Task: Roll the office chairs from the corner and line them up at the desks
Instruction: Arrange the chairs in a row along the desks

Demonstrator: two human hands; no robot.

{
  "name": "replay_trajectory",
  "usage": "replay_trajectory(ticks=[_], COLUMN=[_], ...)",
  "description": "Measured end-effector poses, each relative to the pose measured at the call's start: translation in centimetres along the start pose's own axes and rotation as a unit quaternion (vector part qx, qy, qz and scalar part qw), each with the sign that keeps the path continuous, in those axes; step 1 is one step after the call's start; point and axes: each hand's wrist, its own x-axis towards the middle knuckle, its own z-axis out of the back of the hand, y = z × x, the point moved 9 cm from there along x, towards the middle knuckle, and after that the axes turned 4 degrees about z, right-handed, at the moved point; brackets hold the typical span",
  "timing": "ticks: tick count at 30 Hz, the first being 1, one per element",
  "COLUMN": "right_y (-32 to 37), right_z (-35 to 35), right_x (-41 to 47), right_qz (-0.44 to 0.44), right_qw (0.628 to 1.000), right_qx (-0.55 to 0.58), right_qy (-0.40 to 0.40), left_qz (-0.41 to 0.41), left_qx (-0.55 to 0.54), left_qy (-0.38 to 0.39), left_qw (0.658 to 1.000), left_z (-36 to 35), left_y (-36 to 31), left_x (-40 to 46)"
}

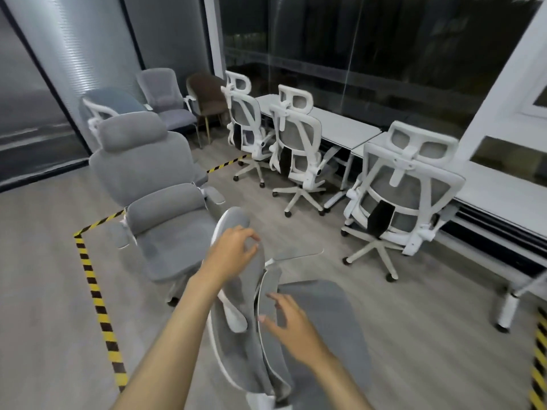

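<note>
The desk (pixel 340 125) runs along the dark window from about one o'clock out to three o'clock, a row of white tops. Three white-framed mesh chairs are parked against it with their backs to the camera: the far mesh chair (pixel 247 125) at twelve o'clock, the middle mesh chair (pixel 299 149) just right of it, and the near mesh chair (pixel 405 199) at two o'clock. By my reading that much of the line is done, and a stretch of desk nearer the camera, toward three o'clock, has no chair yet.

Inside the corner marked by yellow-and-black floor tape (pixel 94 288), the padded grey chair (pixel 154 190) waits at ten o'clock. Behind it at eleven o'clock stand a blue-backed chair (pixel 112 103), a pale grey armchair (pixel 165 96) and a brown chair (pixel 207 96).

The step in hand is fetching the next one. The grey chair (pixel 260 315), at six o'clock right under the camera, is seen from above and behind its backrest. The left hand (pixel 233 250) curls its fingers over the headrest at the top. The right hand (pixel 293 324) has its fingers spread and reaching toward the backrest edge; whether they touch it I cannot tell.

The next move seems to call for a firm hold with both hands, then swinging the chair toward three o'clock and rolling it in beside the near mesh chair, seat facing the desk.

No brand, label or writing can be read anywhere.
</note>
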Motion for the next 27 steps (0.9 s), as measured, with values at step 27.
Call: replay_trajectory(ticks=[27], right_y=[-0.1], right_z=[-0.2], right_x=[9.4], right_qz=[-0.040], right_qw=[0.983], right_qx=[-0.171], right_qy=[-0.060], left_qz=[-0.038], left_qx=[0.181], left_qy=[0.120], left_qw=[0.975], left_z=[-2.1], left_y=[6.9], left_x=[10.4])
